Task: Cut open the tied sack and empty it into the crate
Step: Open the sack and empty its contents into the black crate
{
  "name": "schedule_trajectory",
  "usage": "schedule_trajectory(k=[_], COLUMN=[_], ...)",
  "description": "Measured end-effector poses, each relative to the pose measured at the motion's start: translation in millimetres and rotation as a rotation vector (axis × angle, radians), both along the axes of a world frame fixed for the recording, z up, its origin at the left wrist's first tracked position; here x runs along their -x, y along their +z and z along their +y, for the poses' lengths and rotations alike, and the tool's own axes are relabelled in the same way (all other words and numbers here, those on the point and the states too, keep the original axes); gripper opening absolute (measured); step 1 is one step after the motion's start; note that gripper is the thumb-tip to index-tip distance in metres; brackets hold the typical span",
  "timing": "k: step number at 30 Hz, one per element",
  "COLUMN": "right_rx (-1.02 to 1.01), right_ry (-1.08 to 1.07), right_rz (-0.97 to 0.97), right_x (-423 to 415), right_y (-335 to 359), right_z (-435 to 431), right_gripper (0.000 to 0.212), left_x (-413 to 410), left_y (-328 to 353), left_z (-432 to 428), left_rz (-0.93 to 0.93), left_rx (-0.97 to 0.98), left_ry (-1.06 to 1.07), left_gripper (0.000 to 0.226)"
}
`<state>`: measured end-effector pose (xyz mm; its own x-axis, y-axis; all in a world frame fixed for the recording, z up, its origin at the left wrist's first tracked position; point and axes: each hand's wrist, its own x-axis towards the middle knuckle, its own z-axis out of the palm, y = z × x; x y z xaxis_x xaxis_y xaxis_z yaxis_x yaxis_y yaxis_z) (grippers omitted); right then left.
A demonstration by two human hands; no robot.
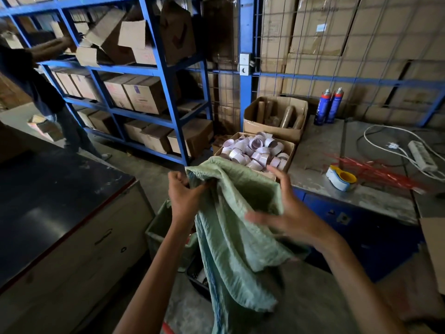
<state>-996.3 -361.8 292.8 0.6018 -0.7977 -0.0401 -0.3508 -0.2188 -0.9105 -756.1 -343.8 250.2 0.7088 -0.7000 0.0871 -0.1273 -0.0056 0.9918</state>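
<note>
A limp green woven sack (231, 227) hangs in front of me, slack and crumpled. My left hand (184, 196) grips its upper left edge in a fist. My right hand (286, 213) presses on the sack's right side, fingers spread and blurred. Behind the sack stands a cardboard box (290, 148) heaped with white tape rolls (255, 150). A dark crate (197, 276) shows on the floor below the sack, mostly hidden by it.
A grey workbench (349, 150) at right holds a tape dispenser (340, 180), red strips (378, 171), a power strip (421, 155) and two spray cans (328, 107). Blue shelving (134, 68) with cartons stands behind; another person (36, 75) reaches into it. A counter (48, 201) is at left.
</note>
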Motion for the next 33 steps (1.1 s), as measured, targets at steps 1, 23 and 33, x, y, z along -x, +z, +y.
schedule_trajectory(k=[1,23,33], right_rx=[0.092,0.057,-0.117], right_ry=[0.034,-0.49,-0.252], right_rz=[0.159,-0.378,-0.434], right_x=[3.3,-35.2,-29.3], right_y=[-5.9,7.7,28.2], right_z=[6.1,-23.3,-17.9], right_gripper=[0.141,0.056,0.036], left_x=[1.7,26.6,61.1], left_y=[1.3,22.6,8.1], left_z=[-1.5,23.6,9.2], left_rz=[0.023,0.156,0.221], left_rx=[-0.008,0.052,0.175], left_ry=[0.02,-0.585,-0.43], left_gripper=[0.049,0.03,0.052])
